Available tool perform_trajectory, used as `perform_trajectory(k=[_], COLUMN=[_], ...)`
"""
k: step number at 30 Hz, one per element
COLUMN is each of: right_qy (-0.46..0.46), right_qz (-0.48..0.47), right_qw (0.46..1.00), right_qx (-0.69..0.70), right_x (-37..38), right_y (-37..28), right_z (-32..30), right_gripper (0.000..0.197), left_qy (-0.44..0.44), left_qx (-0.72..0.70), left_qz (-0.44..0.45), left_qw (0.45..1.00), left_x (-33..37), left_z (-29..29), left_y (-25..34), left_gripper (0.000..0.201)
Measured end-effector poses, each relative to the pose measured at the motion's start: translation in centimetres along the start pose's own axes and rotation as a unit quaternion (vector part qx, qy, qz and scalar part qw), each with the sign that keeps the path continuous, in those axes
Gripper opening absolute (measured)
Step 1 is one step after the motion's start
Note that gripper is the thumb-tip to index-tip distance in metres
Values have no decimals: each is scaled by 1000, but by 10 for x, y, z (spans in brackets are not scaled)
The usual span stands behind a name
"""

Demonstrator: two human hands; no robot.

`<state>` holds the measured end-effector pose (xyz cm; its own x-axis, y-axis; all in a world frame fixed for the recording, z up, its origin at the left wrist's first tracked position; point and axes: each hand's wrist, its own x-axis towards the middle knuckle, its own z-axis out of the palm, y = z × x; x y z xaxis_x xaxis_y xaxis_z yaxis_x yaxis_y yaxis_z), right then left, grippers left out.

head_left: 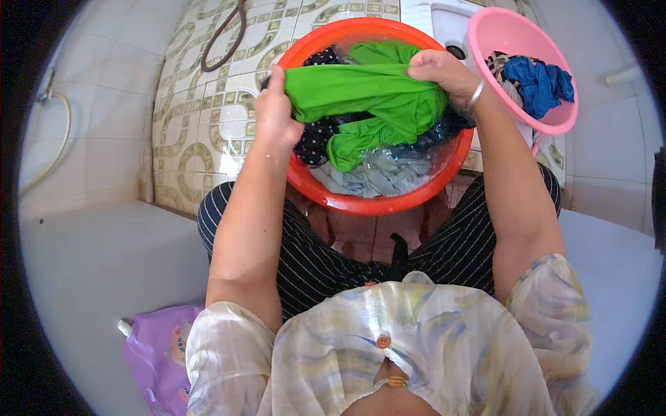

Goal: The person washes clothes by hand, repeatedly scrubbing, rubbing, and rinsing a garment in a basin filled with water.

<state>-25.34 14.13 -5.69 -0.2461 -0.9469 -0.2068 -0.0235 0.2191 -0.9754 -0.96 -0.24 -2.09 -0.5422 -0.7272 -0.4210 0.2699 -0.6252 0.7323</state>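
A bright green garment (pixel 368 90) is stretched between my two hands above a big red basin (pixel 378 203). My left hand (pixel 276 111) grips its left end, and my right hand (pixel 447 73), with a silver bangle at the wrist, pinches the right end. The lower folds of the green cloth hang down into the basin. Around it lie a black cloth with white dots (pixel 316 142), pale grey cloth (pixel 371 173) in water, and dark cloth (pixel 433 135) at the right. How deep the water is stays hidden.
A pink basin (pixel 479 41) with blue and patterned clothes (pixel 541 83) stands at the far right, beside a white floor fixture with a dark drain hole (pixel 456 52). A brown hose (pixel 225 38) lies on the tiles. A purple pouch with a white cap (pixel 156 353) lies at the lower left.
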Motion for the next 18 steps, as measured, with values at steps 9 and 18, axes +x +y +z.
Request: perform_trajectory(k=[9, 18], right_qy=[51, -37], right_qz=[-24, 133], right_qw=[885, 823], right_qx=[-462, -550], right_x=[14, 56], right_y=[32, 60], right_z=[74, 77], right_gripper=[37, 40], left_qy=[98, 53], left_qx=[207, 122], left_qz=[-65, -126], left_qw=[971, 983], left_x=[16, 19], left_z=[-21, -21], left_y=[-62, -66], left_gripper=[30, 34])
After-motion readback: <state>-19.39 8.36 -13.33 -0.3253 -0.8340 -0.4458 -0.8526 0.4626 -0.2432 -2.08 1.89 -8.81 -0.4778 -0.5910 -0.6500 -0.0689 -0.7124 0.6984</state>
